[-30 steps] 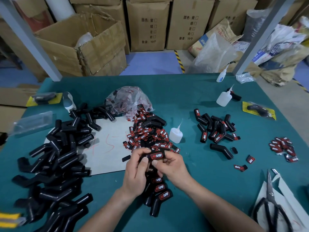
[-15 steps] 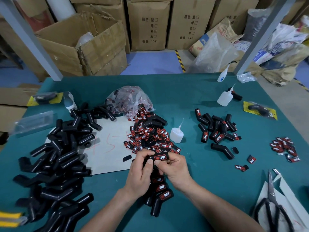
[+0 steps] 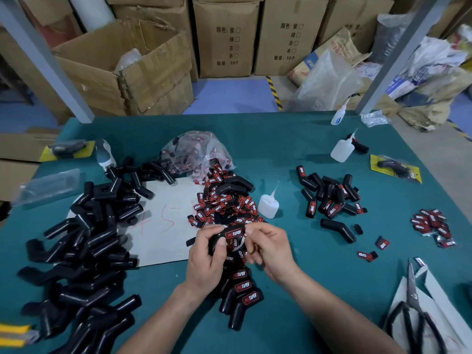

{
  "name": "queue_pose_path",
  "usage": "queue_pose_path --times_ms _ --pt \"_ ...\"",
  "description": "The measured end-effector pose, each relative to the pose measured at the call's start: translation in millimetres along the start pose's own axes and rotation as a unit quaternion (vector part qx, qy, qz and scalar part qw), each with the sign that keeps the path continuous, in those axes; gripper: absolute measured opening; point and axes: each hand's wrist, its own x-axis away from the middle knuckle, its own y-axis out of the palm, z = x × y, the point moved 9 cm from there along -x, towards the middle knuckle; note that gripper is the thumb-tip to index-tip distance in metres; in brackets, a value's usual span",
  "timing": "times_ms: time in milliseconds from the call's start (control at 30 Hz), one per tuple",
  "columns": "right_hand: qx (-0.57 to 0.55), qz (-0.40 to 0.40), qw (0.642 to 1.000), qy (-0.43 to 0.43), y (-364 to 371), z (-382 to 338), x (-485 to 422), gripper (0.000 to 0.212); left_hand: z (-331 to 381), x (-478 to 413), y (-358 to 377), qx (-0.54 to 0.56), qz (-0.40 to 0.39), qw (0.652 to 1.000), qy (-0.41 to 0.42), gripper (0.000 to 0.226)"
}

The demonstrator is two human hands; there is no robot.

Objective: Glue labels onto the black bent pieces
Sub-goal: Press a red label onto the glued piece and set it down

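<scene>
A bent piece (image 3: 216, 240) bearing a red-and-black label (image 3: 233, 233) was gripped in the left hand (image 3: 207, 259) above the green surface (image 3: 319, 290), over a heap of labelled pieces (image 3: 242, 295). The right hand (image 3: 269, 249) was curled at the label's right end, but whether anything was pinched could not be told. Loose labels (image 3: 224, 203) and a glue bottle (image 3: 268, 206) were seen just beyond the hands, with unlabelled pieces (image 3: 84, 251) piled at the left.

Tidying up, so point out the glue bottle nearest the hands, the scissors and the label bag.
glue bottle (image 3: 268, 206), head view, body.
scissors (image 3: 413, 287), head view, blades.
label bag (image 3: 194, 152), head view, middle.
</scene>
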Motion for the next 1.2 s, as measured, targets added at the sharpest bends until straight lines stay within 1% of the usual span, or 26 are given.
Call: queue_pose_path --times_ms 33,100,200,333,400,467,533,600,633,700,833,900,1000,1100,1133,1200 --pt "0.004 -0.006 1.0 0.001 1.0 0.5 -0.1 0.027 -0.2 -0.1 0.7 -0.005 -0.01 1.0 0.007 0.013" --pt "0.015 -0.013 1.0 0.001 3.6 1.5 1.5 0.033 3.0 1.0 3.8 -0.012 -0.028 0.999 0.03 0.019" --pt "0.036 0.025 0.999 -0.011 -0.2 1.8 4.1 0.042 3.2 2.8 10.7 -0.012 -0.047 0.997 0.052 0.028" --pt "0.071 0.059 0.995 -0.035 -1.4 2.8 8.6 0.028 -4.4 8.6 13.8 -0.009 -0.033 0.998 0.053 0.033" --pt "0.078 0.062 0.994 -0.035 -0.7 3.7 9.1 0.027 -6.3 10.4 13.4 -0.008 -0.029 0.998 0.06 0.033" --pt "0.074 0.043 0.996 -0.023 0.1 5.1 8.2 0.03 -8.3 10.6 11.4 -0.009 -0.02 0.998 0.062 0.033" --pt "0.066 0.0 0.998 -0.001 4.4 8.2 6.6 0.03 -9.4 8.8 9.2 -0.013 -0.018 0.998 0.063 0.034" --pt "0.065 -0.035 0.997 0.013 10.3 10.2 6.4 0.018 -9.1 8.0 9.2 -0.018 -0.028 0.997 0.073 0.034" --pt "0.069 -0.039 0.997 0.015 11.4 10.4 6.3 0.015 -8.6 8.1 10.1 -0.019 -0.033 0.996 0.081 0.034" --pt "0.07 -0.032 0.997 0.016 11.2 11.3 6.4 0.013 -8.1 7.9 12.7 -0.013 -0.047 0.994 0.096 0.034" --pt "0.032 -0.016 0.999 0.035 8.3 15.3 6.8 0.008 -3.8 8.3 15.0 0.004 -0.056 0.991 0.124 0.03" --pt "0.046 -0.026 0.998 0.044 10.2 16.3 6.4 0.008 -0.9 7.1 13.7 0.01 -0.061 0.989 0.134 0.027" --pt "0.063 -0.041 0.996 0.049 12.1 17.3 6.4 0.01 2.8 6.3 14.2 0.012 -0.071 0.988 0.136 0.031" --pt "0.044 -0.041 0.997 0.041 13.3 16.7 6.8 0.008 4.1 7.2 15.7 0.013 -0.073 0.987 0.146 0.031" --pt "0.037 -0.039 0.998 0.042 12.9 17.2 6.9 0.011 3.6 7.4 16.2 0.013 -0.074 0.986 0.146 0.03" --pt "0.026 -0.035 0.998 0.049 11.6 18.7 7.5 0.023 1.6 8.1 16.5 0.013 -0.076 0.986 0.146 0.03"
